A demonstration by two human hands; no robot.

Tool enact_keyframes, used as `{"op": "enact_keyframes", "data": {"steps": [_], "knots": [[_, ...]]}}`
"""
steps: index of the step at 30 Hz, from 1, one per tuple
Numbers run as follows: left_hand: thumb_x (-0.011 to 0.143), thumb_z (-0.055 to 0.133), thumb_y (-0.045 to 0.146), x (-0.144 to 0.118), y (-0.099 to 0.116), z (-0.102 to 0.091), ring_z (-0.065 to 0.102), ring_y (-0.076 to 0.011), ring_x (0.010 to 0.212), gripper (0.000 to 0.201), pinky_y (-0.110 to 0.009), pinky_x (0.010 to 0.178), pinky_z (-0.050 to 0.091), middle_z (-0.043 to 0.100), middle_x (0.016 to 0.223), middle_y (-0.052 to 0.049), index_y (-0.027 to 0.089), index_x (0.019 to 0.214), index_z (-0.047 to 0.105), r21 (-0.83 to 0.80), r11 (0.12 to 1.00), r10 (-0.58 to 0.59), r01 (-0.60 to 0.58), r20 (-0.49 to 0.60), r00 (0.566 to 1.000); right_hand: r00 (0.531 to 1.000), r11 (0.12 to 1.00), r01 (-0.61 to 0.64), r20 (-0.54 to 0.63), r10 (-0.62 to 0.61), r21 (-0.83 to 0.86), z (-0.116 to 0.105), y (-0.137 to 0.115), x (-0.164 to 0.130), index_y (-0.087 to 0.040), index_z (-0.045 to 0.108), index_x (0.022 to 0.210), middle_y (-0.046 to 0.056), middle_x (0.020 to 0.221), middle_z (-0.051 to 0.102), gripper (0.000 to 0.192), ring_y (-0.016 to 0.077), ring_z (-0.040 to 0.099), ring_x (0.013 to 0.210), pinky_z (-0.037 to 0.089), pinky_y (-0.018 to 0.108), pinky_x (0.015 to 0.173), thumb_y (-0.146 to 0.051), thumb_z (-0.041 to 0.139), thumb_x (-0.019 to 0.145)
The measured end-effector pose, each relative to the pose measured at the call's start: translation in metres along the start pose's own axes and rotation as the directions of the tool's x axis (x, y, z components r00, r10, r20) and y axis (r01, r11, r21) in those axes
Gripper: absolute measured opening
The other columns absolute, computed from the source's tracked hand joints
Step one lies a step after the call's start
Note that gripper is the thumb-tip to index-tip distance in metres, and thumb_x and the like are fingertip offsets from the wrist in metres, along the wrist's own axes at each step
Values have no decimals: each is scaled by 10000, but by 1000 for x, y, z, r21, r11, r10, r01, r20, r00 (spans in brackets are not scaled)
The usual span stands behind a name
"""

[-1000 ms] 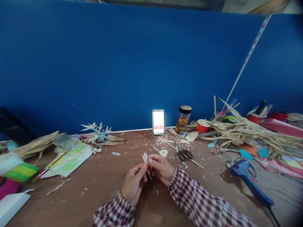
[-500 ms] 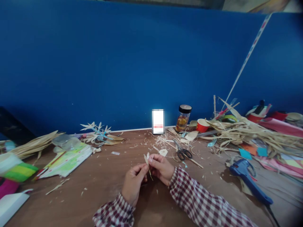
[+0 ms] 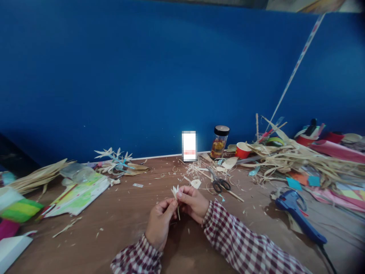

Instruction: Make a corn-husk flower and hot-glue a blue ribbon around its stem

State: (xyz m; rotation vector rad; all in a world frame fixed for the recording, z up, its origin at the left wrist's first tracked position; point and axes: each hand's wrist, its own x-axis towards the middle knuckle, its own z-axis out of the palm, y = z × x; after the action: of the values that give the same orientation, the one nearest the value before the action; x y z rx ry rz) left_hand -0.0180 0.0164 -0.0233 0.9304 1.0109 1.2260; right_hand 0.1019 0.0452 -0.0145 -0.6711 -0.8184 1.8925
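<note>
Between my hands, just above the table, is a small pale flower (image 3: 175, 190) with pointed petals and a thin stem hanging down; it looks made of dried husk strips. My left hand (image 3: 161, 219) pinches it low down with thumb and forefinger. From the other side, the thumb and fingers of my right hand (image 3: 194, 204) press on the petals. The fingertips partly cover the flower's base. Beyond my right hand, black-handled scissors (image 3: 221, 185) lie among pale shavings (image 3: 194, 169).
A blue glue gun (image 3: 300, 217) with a cord lies at the right. Behind it spreads a heap of dried husk strips (image 3: 296, 156). A black-lidded jar (image 3: 219, 142) and red paper cup (image 3: 243, 150) stand near the blue wall. Finished-looking pale flowers (image 3: 116, 158) and a painted sheet (image 3: 81, 194) are at left.
The flower has turned slightly between my fingers: its petals now look more spread and its stem hangs straighter. Both hands stay almost in place, and the view has shifted slightly.
</note>
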Motion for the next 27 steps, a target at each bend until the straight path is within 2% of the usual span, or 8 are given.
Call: {"op": "enact_keyframes", "data": {"steps": [8,18,27], "knots": [[609,693,290,0,5,5,408,-46,454,243,-166,449,324,535,510,34,129,790,678,-121,987,-101,103,26,995,1000,1000,8,10,-8,17,-4,-1,1,-142,526,648,-50,525,531,230,46,464,454,334,164,444,-298,695,641],[625,682,293,1,3,3,404,-37,444,210,-163,443,326,530,508,32,128,756,685,-139,982,-119,128,77,990,1000,1000,5,-20,-6,-10,-3,0,2,-143,523,644,-56,516,516,255,48,452,445,326,165,427,-304,716,606],[581,701,317,-2,4,4,409,-53,426,282,-179,428,319,518,463,38,132,793,689,-31,995,-100,99,-30,995,996,998,33,-82,-38,-58,-1,0,2,-141,531,640,-51,517,538,260,46,441,439,301,166,418,-298,730,581]]}}
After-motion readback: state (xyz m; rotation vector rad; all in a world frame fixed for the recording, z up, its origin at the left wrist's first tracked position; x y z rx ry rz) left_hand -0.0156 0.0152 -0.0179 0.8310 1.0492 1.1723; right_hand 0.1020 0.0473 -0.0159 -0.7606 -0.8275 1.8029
